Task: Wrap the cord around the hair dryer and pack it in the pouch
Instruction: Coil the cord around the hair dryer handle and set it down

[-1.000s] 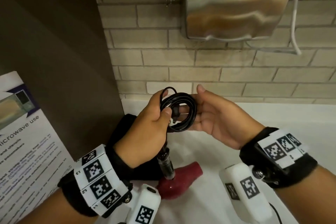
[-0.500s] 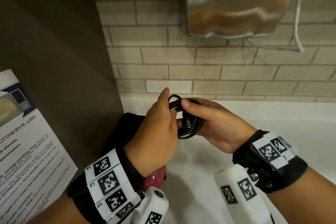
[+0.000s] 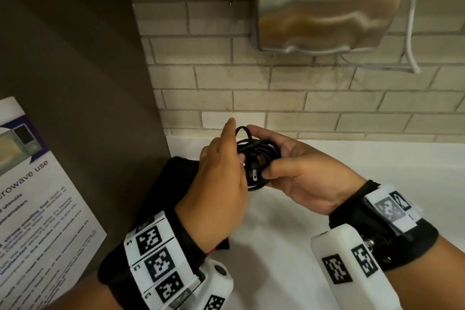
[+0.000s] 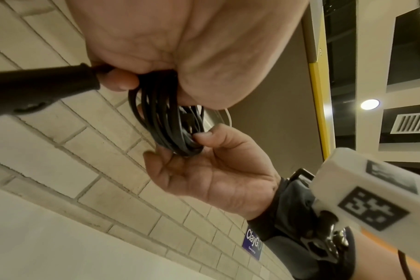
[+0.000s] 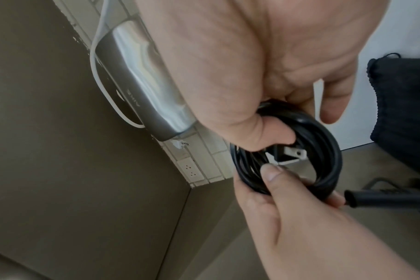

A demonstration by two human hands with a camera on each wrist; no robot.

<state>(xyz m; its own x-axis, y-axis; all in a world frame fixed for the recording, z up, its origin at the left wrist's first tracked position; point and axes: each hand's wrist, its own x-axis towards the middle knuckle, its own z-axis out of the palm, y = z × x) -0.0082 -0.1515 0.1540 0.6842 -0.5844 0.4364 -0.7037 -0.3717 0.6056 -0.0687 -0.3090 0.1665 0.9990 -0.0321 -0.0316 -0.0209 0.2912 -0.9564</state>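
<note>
Head view: we see both hands meeting at a coil of black cord (image 3: 259,158), held in the air above the white counter (image 3: 276,234), our landmark.
Left hand (image 3: 221,184): its thumb pinches the near side of the coil against the fingers, index finger raised straight; we judge this keeps the loops from springing apart.
Right hand (image 3: 299,178): thumb and fingers curl round the far side of the coil, seemingly to settle the loose end inside.
Plug (image 5: 288,153): flat metal prongs, lying across the middle of the coil beside the right thumb.
Cord texture: smooth, slightly glossy rubber, several round loops stacked close.
Strain relief (image 4: 36,89): thick matte black sleeve leaving the coil below the left hand.
Hair dryer: hidden under the left wrist; we cannot tell how it lies.
Pouch (image 3: 181,184): soft black ribbed fabric, limp on the counter at its left end, against the brown wall panel (image 3: 75,83).
Progress: cord gathered, packing not yet done.
</note>
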